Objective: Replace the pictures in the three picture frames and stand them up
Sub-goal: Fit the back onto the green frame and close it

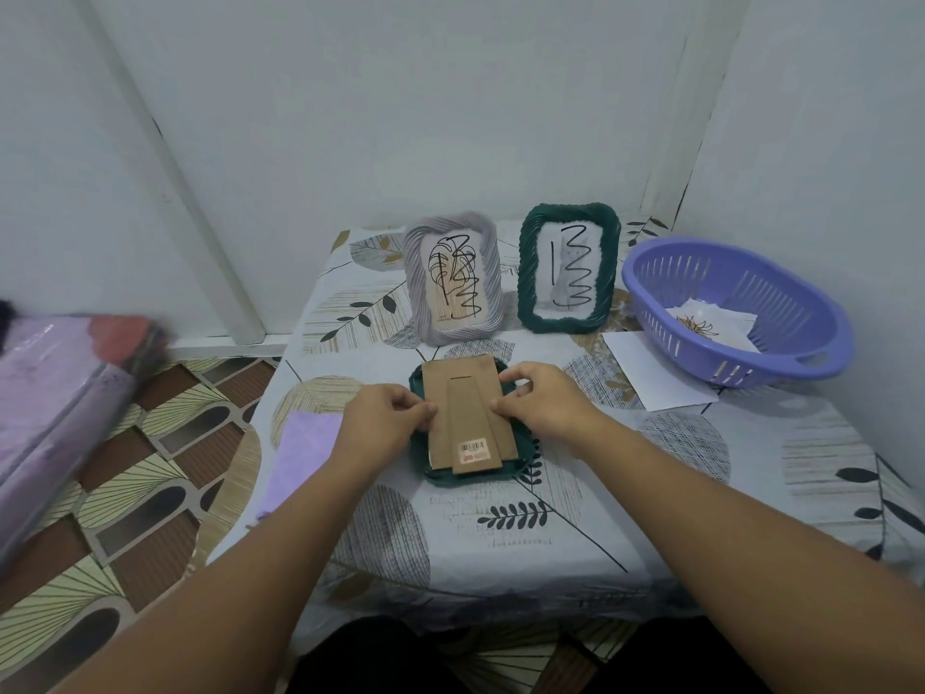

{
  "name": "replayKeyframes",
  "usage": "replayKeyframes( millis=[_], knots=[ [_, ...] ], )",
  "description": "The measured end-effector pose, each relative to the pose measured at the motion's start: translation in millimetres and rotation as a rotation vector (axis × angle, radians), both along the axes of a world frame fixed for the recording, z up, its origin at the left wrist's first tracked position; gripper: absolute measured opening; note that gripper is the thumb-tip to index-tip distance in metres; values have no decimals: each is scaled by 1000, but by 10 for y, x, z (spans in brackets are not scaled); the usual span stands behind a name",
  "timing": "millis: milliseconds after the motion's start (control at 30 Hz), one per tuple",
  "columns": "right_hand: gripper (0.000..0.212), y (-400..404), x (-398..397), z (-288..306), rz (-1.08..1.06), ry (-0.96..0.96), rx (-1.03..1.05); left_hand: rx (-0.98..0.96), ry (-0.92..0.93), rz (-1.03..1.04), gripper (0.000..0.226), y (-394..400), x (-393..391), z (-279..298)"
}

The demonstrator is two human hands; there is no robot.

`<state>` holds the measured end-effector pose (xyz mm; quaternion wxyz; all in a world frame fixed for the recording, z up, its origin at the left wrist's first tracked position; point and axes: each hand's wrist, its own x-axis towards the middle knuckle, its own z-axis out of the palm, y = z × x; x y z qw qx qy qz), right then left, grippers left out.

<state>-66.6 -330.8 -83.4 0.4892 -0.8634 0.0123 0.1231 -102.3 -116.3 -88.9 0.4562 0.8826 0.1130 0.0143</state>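
A dark green frame [526,445] lies face down on the desk [500,543]; its brown cardboard back [468,413] faces up, with a barcode sticker near the bottom; the left hand [385,418] pinches the back's left edge and the right hand [543,405] pinches its right edge; behind, a grey frame [453,280] and another green frame [568,268] stand upright side by side; a purple basket [736,313] with paper sits to the right, on a white sheet [645,373]; a purple cloth [300,458] lies left.

Probably a home: a worktop [650,493] under a leaf-print cloth stands in a painted corner, by patterned flooring [125,493] and blurred bagged bedding [60,393].
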Motion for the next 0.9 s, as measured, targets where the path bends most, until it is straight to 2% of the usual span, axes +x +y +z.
replayKeyframes(
  millis=[300,567,900],
  knots=[
    [31,4,15,9,-19,19,0,127,-36,11,12,-23,-25,-29],
    [26,0,15,1,-22,13,-10,268,-87,18,21,-67,-196,-1],
    [7,-11,4,187,-161,200,286,185,48,-47,32,54,-208,-30]
  ],
)
